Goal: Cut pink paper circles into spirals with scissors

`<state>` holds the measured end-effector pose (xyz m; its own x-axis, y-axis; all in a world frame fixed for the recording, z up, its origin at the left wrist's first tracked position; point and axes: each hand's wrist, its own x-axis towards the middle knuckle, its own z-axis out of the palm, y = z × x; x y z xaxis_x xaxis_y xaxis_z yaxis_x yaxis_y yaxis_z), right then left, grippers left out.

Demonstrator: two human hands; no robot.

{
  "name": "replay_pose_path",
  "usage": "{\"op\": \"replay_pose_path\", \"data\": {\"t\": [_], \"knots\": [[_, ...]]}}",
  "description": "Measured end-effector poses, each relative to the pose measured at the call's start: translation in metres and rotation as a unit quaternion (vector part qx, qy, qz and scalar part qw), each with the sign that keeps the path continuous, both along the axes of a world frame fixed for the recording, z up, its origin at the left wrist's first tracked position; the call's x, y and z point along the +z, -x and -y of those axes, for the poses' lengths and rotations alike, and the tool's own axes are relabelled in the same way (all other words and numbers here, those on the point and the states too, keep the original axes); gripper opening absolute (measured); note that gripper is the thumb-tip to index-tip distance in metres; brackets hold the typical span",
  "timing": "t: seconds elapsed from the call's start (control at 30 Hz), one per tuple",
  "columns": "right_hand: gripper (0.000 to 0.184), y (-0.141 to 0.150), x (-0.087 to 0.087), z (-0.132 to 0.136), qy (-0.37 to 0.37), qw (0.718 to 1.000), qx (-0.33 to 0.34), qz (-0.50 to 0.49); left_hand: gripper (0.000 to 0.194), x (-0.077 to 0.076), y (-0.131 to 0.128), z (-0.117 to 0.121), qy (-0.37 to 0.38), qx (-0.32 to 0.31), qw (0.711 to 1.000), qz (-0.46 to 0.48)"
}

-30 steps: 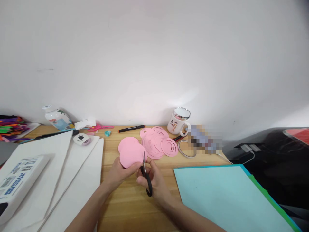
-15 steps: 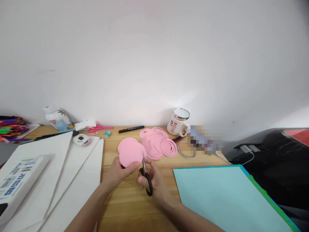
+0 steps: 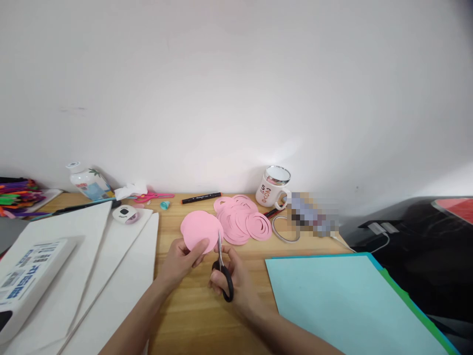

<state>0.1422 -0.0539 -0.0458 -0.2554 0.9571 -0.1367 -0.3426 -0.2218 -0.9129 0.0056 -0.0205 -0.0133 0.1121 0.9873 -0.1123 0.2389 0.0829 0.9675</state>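
Observation:
My left hand pinches a round pink paper piece by its lower edge, thumb on top and fingers beneath. Another pink round shows behind its upper left side. In my right hand is a pair of scissors with black handles, the fingers closed round the loops. The blades point up and lie against the right edge of the paper. Just beyond, a pile of cut pink paper rings and curls lies on the wooden table.
A black marker, a white mug and a roll of tape stand or lie behind. White sheets with a box cover the left side. Light blue sheets are on the right. Pink scissors lie near the wall.
The pink paper has turned in my left hand, and the thumb now lies further over its face. The scissors have stayed nearly in place at its right edge.

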Motion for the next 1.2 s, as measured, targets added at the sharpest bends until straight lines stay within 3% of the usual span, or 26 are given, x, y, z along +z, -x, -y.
{"op": "replay_pose_path", "data": {"t": [0.13, 0.3, 0.67, 1.07, 1.2], "knots": [[0.045, 0.004, -0.008, 0.002, 0.008, 1.000, 0.012, -0.019, 0.037, 0.001, -0.003, 0.002, 0.015, 0.011, 1.000, -0.017], [0.052, 0.001, 0.000, 0.000, -0.020, 0.999, -0.005, -0.025, 0.024, 0.002, -0.003, 0.005, 0.005, 0.013, 1.000, -0.018], [0.056, -0.001, 0.005, -0.002, -0.017, 0.999, 0.000, -0.040, 0.028, 0.009, -0.003, 0.003, 0.002, -0.002, 1.000, -0.025], [0.048, -0.002, 0.004, -0.003, -0.020, 1.000, -0.007, 0.001, 0.025, 0.003, 0.001, 0.003, 0.009, 0.013, 1.000, -0.022], [0.043, -0.003, 0.003, -0.004, -0.027, 1.000, -0.002, 0.013, 0.034, 0.000, 0.003, 0.001, 0.003, -0.007, 1.000, -0.013]]}}
